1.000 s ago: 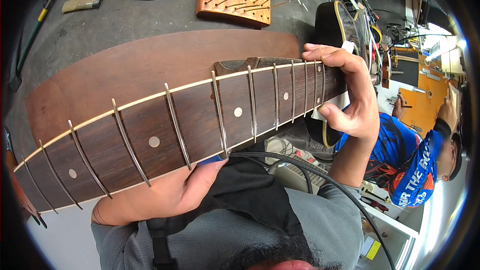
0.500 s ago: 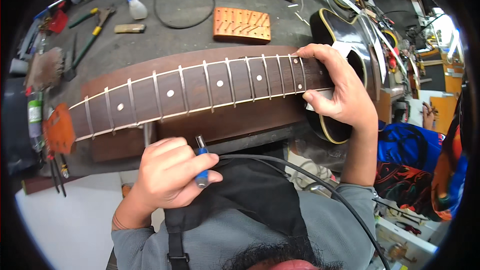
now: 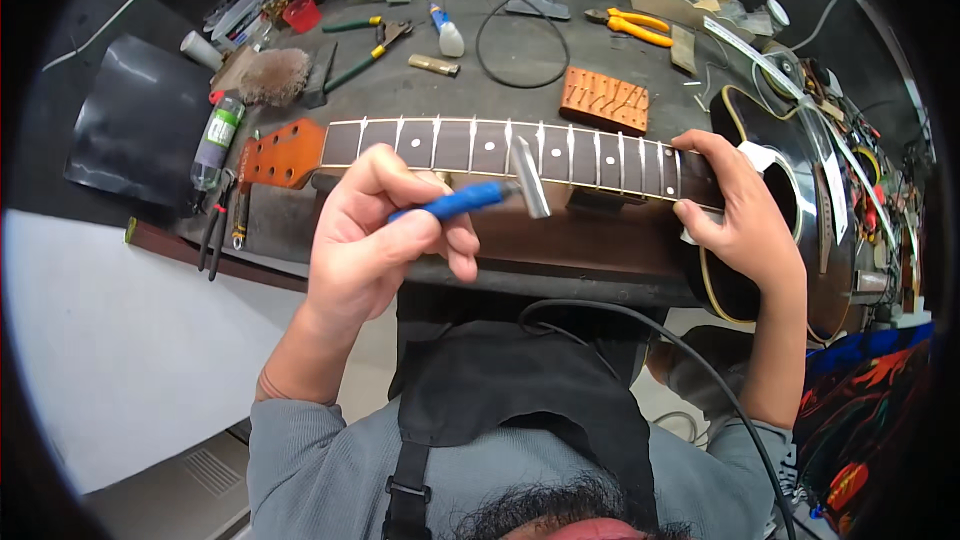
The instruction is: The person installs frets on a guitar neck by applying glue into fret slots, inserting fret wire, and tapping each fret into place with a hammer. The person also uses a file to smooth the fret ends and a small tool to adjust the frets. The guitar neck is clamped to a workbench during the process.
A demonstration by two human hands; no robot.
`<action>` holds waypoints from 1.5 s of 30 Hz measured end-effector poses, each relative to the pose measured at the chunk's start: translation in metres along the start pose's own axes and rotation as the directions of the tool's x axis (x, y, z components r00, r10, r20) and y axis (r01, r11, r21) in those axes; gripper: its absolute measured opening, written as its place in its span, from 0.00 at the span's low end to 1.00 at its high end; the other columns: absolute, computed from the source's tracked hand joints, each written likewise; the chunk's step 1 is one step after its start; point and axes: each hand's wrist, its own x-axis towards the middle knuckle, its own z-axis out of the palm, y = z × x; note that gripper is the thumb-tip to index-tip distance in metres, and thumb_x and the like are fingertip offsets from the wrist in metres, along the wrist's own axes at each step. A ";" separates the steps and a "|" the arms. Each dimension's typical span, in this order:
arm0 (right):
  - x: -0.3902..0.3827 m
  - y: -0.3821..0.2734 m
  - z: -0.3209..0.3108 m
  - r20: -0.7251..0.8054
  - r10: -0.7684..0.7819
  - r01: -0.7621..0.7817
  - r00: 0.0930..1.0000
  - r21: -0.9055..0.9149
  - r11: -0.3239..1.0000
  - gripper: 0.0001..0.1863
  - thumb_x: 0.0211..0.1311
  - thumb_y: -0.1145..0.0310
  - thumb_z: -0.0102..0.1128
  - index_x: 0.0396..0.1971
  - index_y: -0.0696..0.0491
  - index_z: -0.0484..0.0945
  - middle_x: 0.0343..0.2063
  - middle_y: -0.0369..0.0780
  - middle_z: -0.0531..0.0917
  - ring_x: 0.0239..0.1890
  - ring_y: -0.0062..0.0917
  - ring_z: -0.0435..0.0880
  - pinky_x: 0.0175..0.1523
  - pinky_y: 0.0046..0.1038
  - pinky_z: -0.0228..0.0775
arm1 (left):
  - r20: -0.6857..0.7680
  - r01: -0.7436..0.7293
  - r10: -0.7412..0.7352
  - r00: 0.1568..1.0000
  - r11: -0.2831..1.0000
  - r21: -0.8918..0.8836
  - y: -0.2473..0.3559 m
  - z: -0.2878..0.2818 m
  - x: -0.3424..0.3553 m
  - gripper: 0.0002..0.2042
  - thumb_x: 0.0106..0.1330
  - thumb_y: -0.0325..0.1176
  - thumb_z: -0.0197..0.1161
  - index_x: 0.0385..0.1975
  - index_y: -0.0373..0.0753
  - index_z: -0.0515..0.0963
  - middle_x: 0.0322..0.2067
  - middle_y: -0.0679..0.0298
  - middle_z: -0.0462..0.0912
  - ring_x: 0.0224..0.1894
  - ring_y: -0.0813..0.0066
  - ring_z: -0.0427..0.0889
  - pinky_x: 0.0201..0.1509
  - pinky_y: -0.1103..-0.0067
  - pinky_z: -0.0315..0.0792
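My left hand [image 3: 372, 230] is closed round the blue handle of a small hammer [image 3: 532, 180]. Its metal head hangs over the lower edge of a guitar neck [image 3: 430, 145], in front of the frets; whether it touches cannot be told. The dark fretboard has metal frets and white dot inlays. At the neck's left end is an orange-brown headstock [image 3: 288, 153]. Close to the body end, my right hand [image 3: 740, 210] grips the neck, fingers on the far edge and thumb on the near edge. The black guitar body [image 3: 830, 290] lies to the right, partly behind this hand.
Beyond the neck, a wooden block [image 3: 605, 100] with slanted pins lies on the dark bench [image 3: 500, 90]. Yellow-handled pliers [image 3: 640, 26], green-handled cutters [image 3: 370, 50], a small bottle [image 3: 450, 38], a looped cable [image 3: 522, 25] and a brush [image 3: 275, 77] lie around. A black cable [image 3: 690, 380] crosses my apron.
The left hand has lifted the hammer from below the neck to over its near edge. My right hand keeps its grip on the neck. The view has shifted, showing more of the bench.
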 end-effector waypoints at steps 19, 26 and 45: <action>-0.007 0.013 0.008 -0.098 -0.161 0.143 0.982 -0.169 0.975 0.33 0.65 0.60 0.72 0.68 0.54 0.76 0.56 0.50 0.85 0.59 0.47 0.82 0.68 0.45 0.73 | 0.496 -0.448 -0.095 0.863 0.312 0.838 0.005 0.079 0.122 0.09 0.85 0.33 0.65 0.53 0.34 0.82 0.32 0.61 0.80 0.33 0.68 0.80 0.39 0.71 0.73; -0.005 0.016 0.009 -0.083 -0.178 0.162 0.981 -0.163 0.973 0.33 0.63 0.61 0.72 0.67 0.55 0.77 0.55 0.49 0.85 0.58 0.47 0.83 0.67 0.46 0.73 | 0.770 -0.771 0.038 0.637 0.015 0.637 -0.022 0.074 0.137 0.13 0.70 0.27 0.75 0.52 0.36 0.85 0.40 0.54 0.86 0.41 0.49 0.86 0.44 0.59 0.81; -0.004 0.013 0.008 -0.109 -0.166 0.155 0.980 -0.101 0.983 0.32 0.61 0.63 0.73 0.65 0.54 0.77 0.53 0.48 0.85 0.59 0.48 0.82 0.69 0.47 0.72 | 0.753 -0.755 -0.056 0.656 -0.062 0.653 -0.026 0.075 0.134 0.18 0.67 0.30 0.77 0.56 0.36 0.85 0.37 0.57 0.86 0.38 0.54 0.89 0.41 0.62 0.82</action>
